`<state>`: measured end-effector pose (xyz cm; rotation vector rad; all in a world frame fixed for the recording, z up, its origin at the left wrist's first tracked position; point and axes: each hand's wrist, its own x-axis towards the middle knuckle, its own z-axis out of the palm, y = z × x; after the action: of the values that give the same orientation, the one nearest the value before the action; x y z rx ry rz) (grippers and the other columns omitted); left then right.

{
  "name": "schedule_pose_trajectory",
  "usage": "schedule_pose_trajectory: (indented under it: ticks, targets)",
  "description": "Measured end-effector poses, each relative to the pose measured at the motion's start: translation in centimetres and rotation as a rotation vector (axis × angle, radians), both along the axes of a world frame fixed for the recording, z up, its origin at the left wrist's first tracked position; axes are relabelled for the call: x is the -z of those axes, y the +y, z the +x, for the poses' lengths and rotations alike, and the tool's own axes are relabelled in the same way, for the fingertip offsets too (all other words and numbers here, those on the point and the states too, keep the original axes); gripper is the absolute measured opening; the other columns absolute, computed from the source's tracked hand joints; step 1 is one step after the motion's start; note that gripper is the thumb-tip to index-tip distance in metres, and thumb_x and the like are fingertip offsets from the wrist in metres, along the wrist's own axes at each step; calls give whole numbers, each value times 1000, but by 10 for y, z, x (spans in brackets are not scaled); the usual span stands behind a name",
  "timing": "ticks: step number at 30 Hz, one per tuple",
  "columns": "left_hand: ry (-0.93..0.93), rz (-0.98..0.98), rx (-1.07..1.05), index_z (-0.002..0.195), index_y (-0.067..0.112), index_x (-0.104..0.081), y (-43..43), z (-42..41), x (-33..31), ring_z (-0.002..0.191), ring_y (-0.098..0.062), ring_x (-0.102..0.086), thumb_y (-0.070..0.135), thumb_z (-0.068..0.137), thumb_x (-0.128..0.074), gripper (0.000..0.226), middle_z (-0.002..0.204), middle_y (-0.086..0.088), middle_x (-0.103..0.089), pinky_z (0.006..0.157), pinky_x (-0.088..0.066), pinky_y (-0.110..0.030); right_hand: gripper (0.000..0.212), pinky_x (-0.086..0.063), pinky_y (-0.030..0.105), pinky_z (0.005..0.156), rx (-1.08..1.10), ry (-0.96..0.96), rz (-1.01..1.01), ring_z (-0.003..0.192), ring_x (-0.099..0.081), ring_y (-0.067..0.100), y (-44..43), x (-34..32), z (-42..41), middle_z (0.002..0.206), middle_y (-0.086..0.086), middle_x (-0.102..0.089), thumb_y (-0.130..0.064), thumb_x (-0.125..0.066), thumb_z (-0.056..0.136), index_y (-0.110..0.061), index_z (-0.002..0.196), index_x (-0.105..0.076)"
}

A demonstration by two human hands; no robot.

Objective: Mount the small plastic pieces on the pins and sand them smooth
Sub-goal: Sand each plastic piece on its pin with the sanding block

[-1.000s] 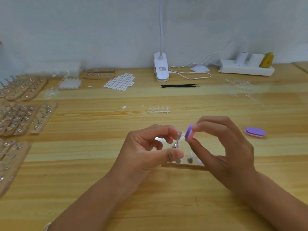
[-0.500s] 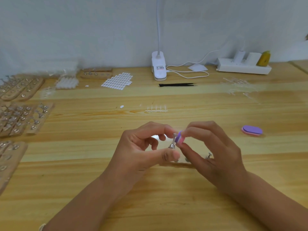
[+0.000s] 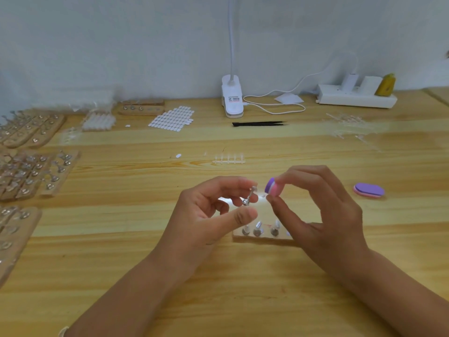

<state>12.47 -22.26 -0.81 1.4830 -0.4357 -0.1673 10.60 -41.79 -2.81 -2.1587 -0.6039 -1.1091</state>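
My left hand (image 3: 213, 210) pinches a small metal pin (image 3: 248, 197) with a clear plastic piece at its tip, held above the wooden table. Just to its right, my right hand (image 3: 323, 210) pinches a small purple and pink sanding block (image 3: 272, 187), a short gap away from the pin. Below both hands stands a wooden holder block (image 3: 262, 235) with three metal pins upright in it, partly hidden by my fingers. A clear strip of small plastic pieces (image 3: 228, 159) lies farther back.
A second purple sanding block (image 3: 368, 190) lies at the right. Wooden boards full of pins (image 3: 31, 171) fill the left side. At the back are a sheet of white stickers (image 3: 172, 117), black tweezers (image 3: 258, 123), a white clip lamp (image 3: 232, 99) and a power strip (image 3: 356, 98).
My right hand has drawn the sanding block a little away from the pin, to the right and up, after touching it half a second ago. My left hand still holds the pin.
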Motion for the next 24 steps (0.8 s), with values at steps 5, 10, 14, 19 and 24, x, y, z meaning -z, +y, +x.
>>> schedule_pose_trajectory:
  ticks: [5, 10, 14, 19, 24]
  targets:
    - [-12, -2, -28, 104, 31, -65, 0, 1, 2, 81, -11, -67, 15, 79, -75, 31, 89, -4, -76, 77, -50, -24, 12, -47, 21, 93, -5, 6, -1, 96, -62, 14, -3, -1, -1, 96, 4, -68, 1, -72, 87, -1, 98, -69]
    - [-60, 22, -30, 108, 33, -63, -1, 1, 4, 91, -20, -70, 26, 82, -74, 29, 91, -3, -77, 90, -52, -46, 10, -50, 26, 88, -7, 3, -9, 93, -64, 17, -1, -2, -2, 95, 5, -69, 0, -72, 87, -1, 97, -69]
    - [-126, 52, -55, 101, 32, -69, -1, 3, 4, 77, -11, -58, 32, 74, -77, 28, 87, 11, -67, 72, -49, -23, 9, -48, 23, 89, -8, -10, -20, 93, -62, 14, 1, -2, -2, 95, 0, -67, 0, -72, 87, -1, 96, -70]
    - [-135, 82, -131, 91, 34, -73, 1, 5, 6, 72, -8, -48, 32, 63, -84, 31, 85, 17, -60, 66, -42, -18, 9, -50, 25, 88, -16, -13, -31, 93, -62, 13, 0, -2, -1, 96, -1, -66, -1, -72, 87, -1, 97, -70]
    - [-123, 98, -124, 90, 25, -75, -1, 3, 7, 74, -9, -60, 16, 62, -86, 32, 84, 9, -71, 62, -46, -19, 14, -50, 21, 88, -9, -7, -25, 94, -64, 14, 0, 0, 0, 95, 6, -69, 0, -74, 87, -1, 101, -72]
